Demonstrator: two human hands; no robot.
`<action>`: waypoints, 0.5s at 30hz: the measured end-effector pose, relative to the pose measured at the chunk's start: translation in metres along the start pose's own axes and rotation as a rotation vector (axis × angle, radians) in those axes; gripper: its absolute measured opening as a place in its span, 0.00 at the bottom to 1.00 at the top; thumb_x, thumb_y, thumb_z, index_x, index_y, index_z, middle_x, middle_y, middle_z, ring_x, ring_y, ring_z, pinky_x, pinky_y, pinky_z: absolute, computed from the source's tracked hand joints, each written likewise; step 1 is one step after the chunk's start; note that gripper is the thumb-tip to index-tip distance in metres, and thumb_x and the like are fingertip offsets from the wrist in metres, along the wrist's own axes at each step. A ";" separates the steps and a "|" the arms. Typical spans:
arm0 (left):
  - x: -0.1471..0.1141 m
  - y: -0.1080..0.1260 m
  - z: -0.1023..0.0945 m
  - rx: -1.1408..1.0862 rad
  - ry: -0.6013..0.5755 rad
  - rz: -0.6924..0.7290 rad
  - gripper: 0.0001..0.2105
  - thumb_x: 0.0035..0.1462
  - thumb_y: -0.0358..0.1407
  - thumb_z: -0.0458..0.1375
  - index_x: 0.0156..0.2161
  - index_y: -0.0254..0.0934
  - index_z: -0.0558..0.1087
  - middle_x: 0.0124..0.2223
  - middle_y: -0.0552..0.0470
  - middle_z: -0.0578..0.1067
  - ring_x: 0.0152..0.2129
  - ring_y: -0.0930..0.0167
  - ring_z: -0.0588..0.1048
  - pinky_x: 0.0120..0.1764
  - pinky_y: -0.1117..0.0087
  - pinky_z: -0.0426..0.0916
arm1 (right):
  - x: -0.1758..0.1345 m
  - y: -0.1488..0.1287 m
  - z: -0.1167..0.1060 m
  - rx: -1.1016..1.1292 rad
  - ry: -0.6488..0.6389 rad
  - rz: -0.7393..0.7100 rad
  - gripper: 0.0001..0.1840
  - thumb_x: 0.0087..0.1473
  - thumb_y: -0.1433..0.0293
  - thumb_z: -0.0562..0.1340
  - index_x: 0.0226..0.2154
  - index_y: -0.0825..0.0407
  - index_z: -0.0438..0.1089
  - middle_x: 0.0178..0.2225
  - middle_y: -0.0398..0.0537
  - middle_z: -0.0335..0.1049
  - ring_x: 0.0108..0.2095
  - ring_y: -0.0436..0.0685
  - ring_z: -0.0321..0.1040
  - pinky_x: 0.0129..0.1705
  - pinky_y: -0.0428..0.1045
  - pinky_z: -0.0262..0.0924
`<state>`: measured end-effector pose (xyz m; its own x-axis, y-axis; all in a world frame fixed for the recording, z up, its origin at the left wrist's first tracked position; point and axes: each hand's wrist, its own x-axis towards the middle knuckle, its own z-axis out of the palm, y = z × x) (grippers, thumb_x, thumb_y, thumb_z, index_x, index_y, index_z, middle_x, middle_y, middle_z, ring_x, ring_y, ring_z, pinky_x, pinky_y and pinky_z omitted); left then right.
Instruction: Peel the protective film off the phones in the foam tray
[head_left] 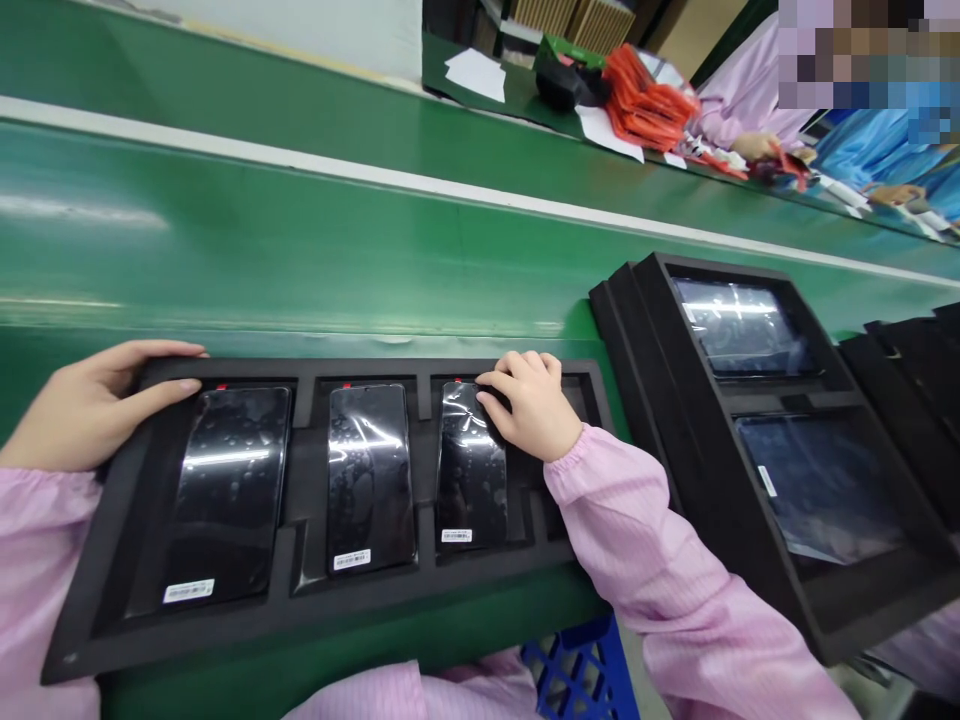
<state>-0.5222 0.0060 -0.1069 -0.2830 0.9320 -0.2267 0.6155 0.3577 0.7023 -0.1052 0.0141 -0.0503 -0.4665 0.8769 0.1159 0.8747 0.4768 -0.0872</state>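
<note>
A black foam tray (360, 590) lies in front of me with three dark, glossy smartphones in its recesses: a left phone (225, 490), a middle phone (370, 480) and a right phone (471, 470). Each has a white barcode label at its near end and a small red tab at its far end. My left hand (97, 400) grips the tray's far left corner, thumb on top of the rim. At the far right corner of the right phone, my right hand (532, 405) is closed with thumb and forefinger on it; its other fingers are curled over the tray's far rim.
To the right, stacked black foam trays (697, 450) hold larger tablet-like screens (817, 480). A green work surface (300, 260) with a white strip runs behind. Orange packets (645, 100) and co-workers' hands (757, 147) are at the far side. A blue crate (581, 675) stands below.
</note>
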 end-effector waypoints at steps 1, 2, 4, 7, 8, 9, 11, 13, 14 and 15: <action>-0.001 0.000 0.000 -0.001 0.002 0.008 0.29 0.40 0.51 0.60 0.50 0.45 0.76 0.40 0.56 0.79 0.40 0.61 0.77 0.44 0.67 0.70 | 0.003 0.002 0.000 0.026 -0.012 -0.028 0.09 0.61 0.68 0.61 0.41 0.52 0.77 0.39 0.52 0.71 0.41 0.61 0.62 0.50 0.59 0.47; -0.002 0.001 0.001 -0.002 0.008 0.019 0.29 0.41 0.51 0.60 0.50 0.45 0.76 0.41 0.55 0.79 0.40 0.61 0.77 0.45 0.66 0.70 | 0.005 0.003 -0.001 0.052 -0.029 -0.055 0.09 0.61 0.68 0.62 0.40 0.52 0.77 0.38 0.52 0.71 0.41 0.60 0.62 0.50 0.58 0.47; -0.005 0.003 0.002 -0.008 0.031 0.039 0.28 0.43 0.50 0.60 0.51 0.44 0.75 0.43 0.55 0.79 0.42 0.62 0.77 0.48 0.65 0.70 | 0.012 0.003 -0.002 0.101 -0.062 -0.094 0.07 0.59 0.69 0.63 0.38 0.52 0.78 0.37 0.50 0.70 0.41 0.59 0.62 0.51 0.58 0.48; -0.009 0.006 0.003 -0.013 0.049 0.050 0.27 0.45 0.49 0.59 0.51 0.43 0.75 0.45 0.55 0.79 0.42 0.63 0.76 0.50 0.65 0.69 | 0.017 -0.002 -0.003 0.084 -0.048 -0.103 0.06 0.59 0.69 0.64 0.34 0.52 0.77 0.36 0.49 0.70 0.41 0.59 0.62 0.53 0.58 0.46; -0.009 0.007 0.003 -0.008 0.048 0.048 0.27 0.45 0.49 0.59 0.51 0.43 0.75 0.44 0.55 0.79 0.41 0.64 0.76 0.50 0.65 0.70 | 0.017 -0.004 -0.002 0.053 -0.022 -0.101 0.07 0.59 0.69 0.63 0.33 0.53 0.77 0.36 0.50 0.70 0.41 0.60 0.62 0.54 0.59 0.45; -0.009 0.008 0.003 0.000 0.046 0.046 0.27 0.44 0.49 0.59 0.50 0.43 0.76 0.44 0.56 0.79 0.40 0.64 0.76 0.49 0.65 0.70 | 0.016 -0.006 -0.001 0.027 0.007 -0.102 0.08 0.60 0.69 0.63 0.33 0.53 0.78 0.36 0.50 0.70 0.41 0.60 0.62 0.54 0.59 0.45; -0.007 0.006 0.002 0.022 0.049 0.045 0.26 0.44 0.49 0.60 0.49 0.43 0.76 0.42 0.57 0.79 0.38 0.65 0.76 0.47 0.66 0.71 | 0.014 -0.009 0.003 0.015 0.052 -0.113 0.10 0.61 0.70 0.60 0.36 0.52 0.78 0.36 0.50 0.70 0.40 0.59 0.61 0.53 0.59 0.45; -0.004 0.001 0.002 0.055 0.061 0.068 0.26 0.45 0.50 0.59 0.50 0.43 0.76 0.41 0.57 0.80 0.37 0.66 0.76 0.44 0.68 0.71 | 0.012 -0.011 0.007 0.058 0.058 -0.125 0.11 0.62 0.71 0.59 0.39 0.52 0.79 0.36 0.50 0.69 0.39 0.58 0.61 0.51 0.58 0.46; -0.002 -0.002 0.002 0.094 0.072 0.096 0.26 0.47 0.51 0.58 0.51 0.43 0.76 0.41 0.57 0.80 0.37 0.66 0.77 0.43 0.70 0.72 | 0.011 -0.012 0.009 0.087 0.048 -0.131 0.12 0.62 0.71 0.59 0.41 0.52 0.78 0.36 0.49 0.69 0.38 0.58 0.61 0.50 0.57 0.46; 0.000 -0.007 0.002 0.154 0.082 0.131 0.27 0.49 0.52 0.56 0.52 0.42 0.75 0.41 0.57 0.80 0.37 0.67 0.77 0.41 0.71 0.72 | 0.012 -0.012 0.010 0.113 0.035 -0.132 0.12 0.62 0.71 0.59 0.42 0.52 0.78 0.36 0.49 0.68 0.39 0.58 0.61 0.50 0.57 0.46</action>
<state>-0.5250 0.0035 -0.1129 -0.2482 0.9654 -0.0798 0.7541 0.2443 0.6097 -0.1225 0.0191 -0.0581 -0.5699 0.8044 0.1678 0.7846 0.5934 -0.1798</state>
